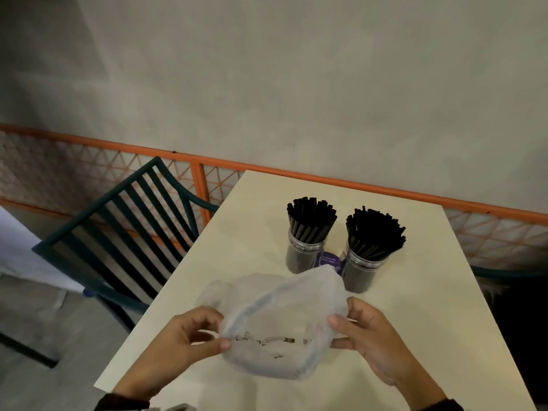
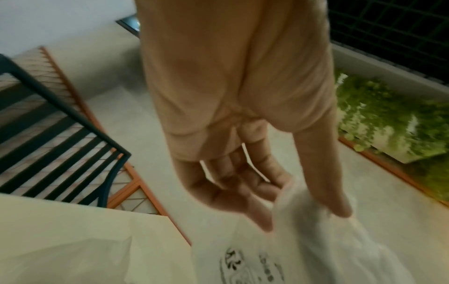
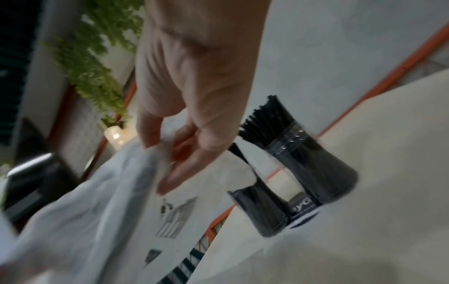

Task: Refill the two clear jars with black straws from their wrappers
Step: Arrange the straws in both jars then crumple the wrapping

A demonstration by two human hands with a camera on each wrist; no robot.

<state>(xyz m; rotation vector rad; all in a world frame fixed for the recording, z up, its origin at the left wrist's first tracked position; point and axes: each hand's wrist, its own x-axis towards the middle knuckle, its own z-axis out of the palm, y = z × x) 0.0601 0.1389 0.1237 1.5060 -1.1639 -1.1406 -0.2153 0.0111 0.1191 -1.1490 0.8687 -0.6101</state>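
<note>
Cream tabletop (image 1: 267, 226) by orange railing: both clear jars (image 1: 305, 253) at 1 o'clock, packed with black straws (image 1: 373, 232). Left hand (image 1: 184, 342), right hand (image 1: 370, 336) pinch empty wrapper (image 1: 281, 321) at 6 o'clock. Refill apparently done; wrapper disposal left.

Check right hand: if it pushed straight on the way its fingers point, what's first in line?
The right hand points leftward across the table, so the translucent plastic wrapper it already pinches comes first, then probably the left hand.
</note>
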